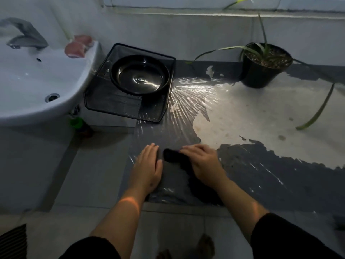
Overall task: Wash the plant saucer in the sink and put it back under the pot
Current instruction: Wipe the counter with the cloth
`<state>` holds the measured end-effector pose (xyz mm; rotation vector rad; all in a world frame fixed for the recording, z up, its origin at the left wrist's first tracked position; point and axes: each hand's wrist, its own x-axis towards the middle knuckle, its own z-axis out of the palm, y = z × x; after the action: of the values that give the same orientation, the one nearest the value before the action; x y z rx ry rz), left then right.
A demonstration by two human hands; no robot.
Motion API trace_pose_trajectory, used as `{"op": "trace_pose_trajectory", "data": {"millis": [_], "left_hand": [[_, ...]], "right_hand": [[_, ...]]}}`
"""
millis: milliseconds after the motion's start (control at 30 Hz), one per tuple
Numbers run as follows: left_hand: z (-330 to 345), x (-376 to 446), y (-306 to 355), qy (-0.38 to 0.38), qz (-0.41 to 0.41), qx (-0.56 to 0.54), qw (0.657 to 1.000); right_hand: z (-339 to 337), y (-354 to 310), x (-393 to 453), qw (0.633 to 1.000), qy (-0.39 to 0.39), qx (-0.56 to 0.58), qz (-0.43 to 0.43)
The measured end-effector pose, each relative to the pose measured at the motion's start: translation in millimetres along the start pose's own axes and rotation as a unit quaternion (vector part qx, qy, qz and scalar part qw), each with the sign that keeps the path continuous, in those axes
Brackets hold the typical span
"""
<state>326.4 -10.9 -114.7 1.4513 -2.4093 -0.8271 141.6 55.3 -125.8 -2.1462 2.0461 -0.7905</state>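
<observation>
The black round saucer (140, 74) lies face up inside a black wire mesh basket (119, 101) on the counter, right of the white sink (28, 86). The black plant pot (265, 71) with long green leaves stands at the back right, directly on the plastic-covered surface. My left hand (148, 165) rests flat on the dark surface at the near edge, fingers together. My right hand (201, 163) lies beside it, fingers over a dark cloth-like thing (172, 156); whether it grips the thing is unclear.
A grey tap (26, 37) stands over the sink, with pinkish soap (78, 47) on its rim. Crinkled clear plastic film (196, 94) covers the counter, with a pale patch (261, 116) on the right. A green item (76, 122) sits below the sink.
</observation>
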Motion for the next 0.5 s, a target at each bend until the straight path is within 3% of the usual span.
{"op": "trace_pose_trajectory", "data": {"millis": [100, 167, 233, 300, 500], "left_hand": [[0, -8, -3, 0.0, 0.025, 0.051, 0.998], [3, -14, -4, 0.0, 0.028, 0.075, 0.997], [7, -19, -5, -0.004, 0.028, 0.092, 0.995], [9, -21, -6, -0.005, 0.027, 0.107, 0.994], [11, -24, -8, 0.008, 0.037, 0.091, 0.995]], "right_hand": [[-27, 36, -10, 0.978, 0.118, -0.055, 0.166], [-39, 49, -16, 0.938, 0.107, -0.054, 0.325], [-33, 47, -19, 0.917, 0.06, -0.06, 0.391], [-22, 27, -16, 0.932, 0.032, -0.071, 0.353], [12, -51, -26, 0.996, -0.026, -0.02, 0.086]]}}
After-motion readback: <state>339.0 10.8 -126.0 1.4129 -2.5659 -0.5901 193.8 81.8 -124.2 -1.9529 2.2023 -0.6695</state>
